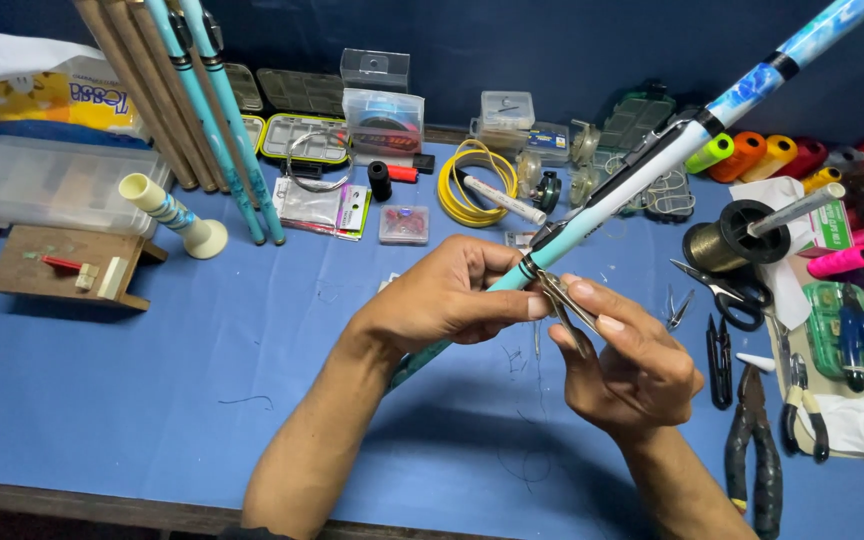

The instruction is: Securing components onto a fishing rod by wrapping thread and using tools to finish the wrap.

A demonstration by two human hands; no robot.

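Steadiness matters most as I watch this: my left hand [442, 300] wraps its fingers around the pale turquoise rod [592, 215], pinching it just where the small metal guide [564, 300] sits against it, while my right hand [632, 365] closes narrow on that guide's thin wire legs from below. The rod runs up and away to the right of both hands, and its lower end slips under the left wrist toward the blue counter [152, 380]. To do this well, I judge the left thumb should press the guide's foot flat on the rod so it cannot twist, with the right fingers adjusting only lightly. Far to the left of the left hand lies a soft white and yellow pack [47, 85] with a clear lidded box [57, 185] before it. Beyond the hands sits a small flat packet with a green and purple label [352, 210], and right of the right hand a green-printed white carton [827, 225].
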